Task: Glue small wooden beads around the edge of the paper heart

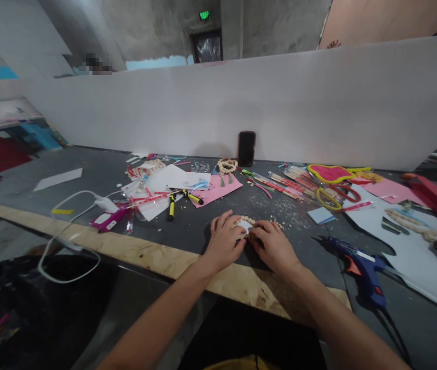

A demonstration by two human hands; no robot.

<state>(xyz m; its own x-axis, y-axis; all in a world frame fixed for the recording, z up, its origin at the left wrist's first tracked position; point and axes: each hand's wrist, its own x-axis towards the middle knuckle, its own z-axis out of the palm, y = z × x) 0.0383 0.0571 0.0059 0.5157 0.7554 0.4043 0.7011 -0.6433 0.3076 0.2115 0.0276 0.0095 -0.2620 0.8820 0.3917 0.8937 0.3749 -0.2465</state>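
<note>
Between my hands, near the front of the dark tabletop, lies a small round white piece (245, 226) with a beige, bead-like edging. My left hand (224, 237) grips its left side with curled fingers. On the opposite side my right hand (274, 244) pinches the edge, and the fingertips hide part of the rim. Small pale crumbs (280, 224) are scattered just beyond my right hand. To the right rests a blue glue gun (359, 267) with an orange trigger, its nozzle pointing left. Yellow-and-black pliers (171, 206) lie to the left, beyond my left hand.
A phone (247, 148) leans on the white partition (280, 103). Before it sits a beige beaded ring (226, 165). Pink paper (218, 190), chopsticks in red wrappers (276, 185) and a pink-and-yellow shape (330, 173) crowd the back. A white cable (62, 234) hangs over the front edge.
</note>
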